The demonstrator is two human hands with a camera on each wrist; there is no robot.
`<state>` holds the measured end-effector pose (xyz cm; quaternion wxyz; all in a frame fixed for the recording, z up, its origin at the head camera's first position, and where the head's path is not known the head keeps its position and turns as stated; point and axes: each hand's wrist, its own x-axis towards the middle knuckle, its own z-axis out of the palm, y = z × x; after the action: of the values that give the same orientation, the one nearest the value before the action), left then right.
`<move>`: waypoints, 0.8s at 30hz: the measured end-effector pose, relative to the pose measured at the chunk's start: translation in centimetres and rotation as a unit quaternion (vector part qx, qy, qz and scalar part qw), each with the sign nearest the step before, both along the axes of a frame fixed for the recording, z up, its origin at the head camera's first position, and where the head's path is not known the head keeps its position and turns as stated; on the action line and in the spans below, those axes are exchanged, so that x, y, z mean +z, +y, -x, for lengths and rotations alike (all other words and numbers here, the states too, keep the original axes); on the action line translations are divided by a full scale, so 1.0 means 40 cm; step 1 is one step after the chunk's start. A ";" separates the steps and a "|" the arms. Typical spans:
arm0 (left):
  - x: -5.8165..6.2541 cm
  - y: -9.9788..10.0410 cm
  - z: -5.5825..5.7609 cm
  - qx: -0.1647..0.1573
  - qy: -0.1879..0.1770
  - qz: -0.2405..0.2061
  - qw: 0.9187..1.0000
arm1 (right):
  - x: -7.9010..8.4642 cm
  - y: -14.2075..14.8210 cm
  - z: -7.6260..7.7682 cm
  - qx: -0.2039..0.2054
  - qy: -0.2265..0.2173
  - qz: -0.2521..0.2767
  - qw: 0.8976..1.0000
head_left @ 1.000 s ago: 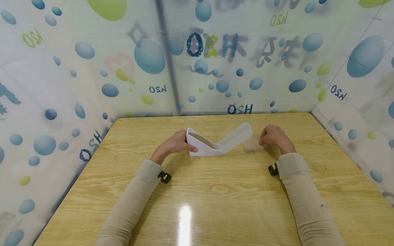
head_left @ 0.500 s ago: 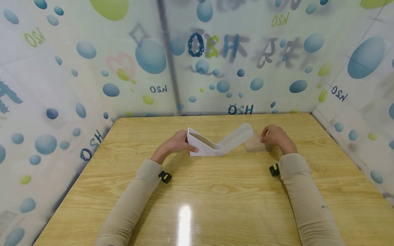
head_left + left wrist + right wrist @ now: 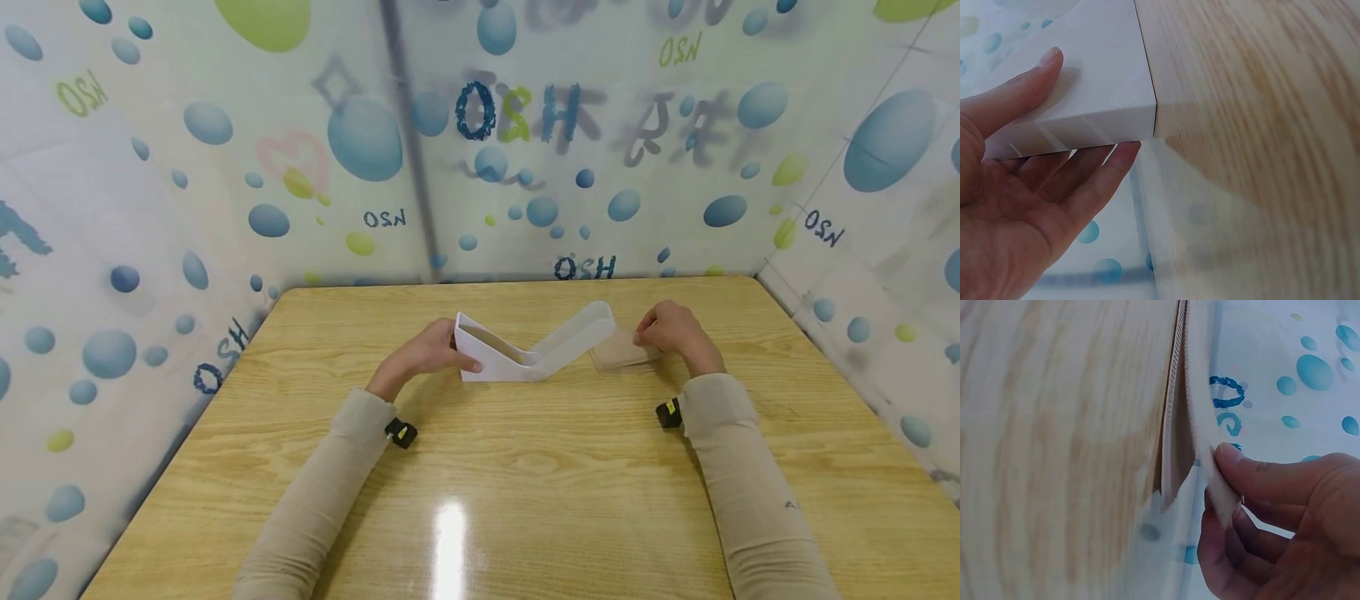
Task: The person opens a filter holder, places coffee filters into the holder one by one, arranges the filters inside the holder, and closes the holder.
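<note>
My left hand (image 3: 431, 346) grips the end of a white box (image 3: 491, 358) that stands on the table. In the left wrist view the thumb lies on one face of the box (image 3: 1100, 75), with the fingers behind its narrow side. A translucent lid (image 3: 573, 337) slants up from the box's right end, swung back. Tan paper napkins (image 3: 618, 354) lie just right of the lid. My right hand (image 3: 670, 327) pinches the edge of the upper napkin (image 3: 1200, 400) between thumb and fingers. Below it, another layer (image 3: 1175, 447) stays near the tabletop, with a gap between.
The wooden table (image 3: 540, 475) extends in front of both arms, with a bright reflection near its front. A patterned cloth wall (image 3: 480, 208) stands directly behind the table's back edge. Small black wrist cameras (image 3: 401, 432) sit at both cuffs.
My right hand has shifted slightly up and to the right. The napkin edge it pinches has lifted a little from the layer below. My left hand and the white box stay put.
</note>
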<state>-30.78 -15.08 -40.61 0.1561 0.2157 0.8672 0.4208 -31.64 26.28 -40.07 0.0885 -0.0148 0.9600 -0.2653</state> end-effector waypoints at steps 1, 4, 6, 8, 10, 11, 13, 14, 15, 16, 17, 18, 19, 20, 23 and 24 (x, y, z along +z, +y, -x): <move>0.000 0.000 0.000 0.000 0.000 0.001 1.000 | 0.000 0.001 0.000 -0.003 0.000 0.002 1.000; 0.001 0.000 0.000 0.001 0.002 0.004 1.000 | -0.001 0.003 0.002 -0.006 0.003 0.002 1.000; 0.001 0.000 0.000 0.001 0.003 0.004 1.000 | -0.002 0.003 0.003 -0.004 0.006 0.000 1.000; 0.002 0.000 0.000 0.001 0.004 0.004 1.000 | -0.001 0.003 0.003 -0.004 0.007 0.000 1.000; 0.001 0.000 0.000 0.001 0.005 0.004 1.000 | 0.001 0.003 0.003 -0.002 0.010 -0.001 1.000; 0.001 0.000 0.001 0.001 0.005 0.004 1.000 | 0.003 0.002 0.002 -0.003 0.009 0.001 1.000; 0.001 0.000 0.001 0.001 0.006 0.004 1.000 | 0.006 0.002 0.002 -0.002 0.010 0.001 1.000; 0.001 0.000 0.001 0.001 0.006 0.004 1.000 | 0.007 0.003 0.002 -0.001 0.012 0.002 1.000; 0.002 0.001 0.000 0.002 0.006 0.004 1.000 | 0.008 0.004 0.002 0.002 0.016 0.001 1.000; 0.002 0.001 0.000 0.002 0.005 0.004 1.000 | 0.010 0.004 0.002 0.003 0.020 0.000 1.000; 0.003 0.001 -0.001 0.002 0.004 0.004 1.000 | 0.012 0.004 0.002 0.005 0.024 0.000 1.000; 0.004 0.002 -0.002 0.001 0.004 0.003 1.000 | 0.015 0.005 0.002 0.007 0.030 -0.001 1.000; 0.005 0.002 -0.002 0.001 0.003 0.003 1.000 | 0.019 0.004 0.001 0.008 0.036 0.001 0.999; 0.006 0.002 -0.003 0.001 0.002 0.002 1.000 | 0.023 0.004 -0.001 0.008 0.043 0.001 0.999; 0.006 0.003 -0.004 0.001 0.000 0.001 1.000 | 0.037 0.000 -0.007 0.004 0.061 0.007 0.998; 0.006 0.004 -0.005 0.001 0.000 0.001 1.000 | 0.042 -0.002 -0.010 0.002 0.068 0.010 0.998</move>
<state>-30.60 -14.94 -40.37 0.1558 0.2146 0.8680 0.4197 -31.25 26.21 -38.40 0.0229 -0.0358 0.9610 -0.2733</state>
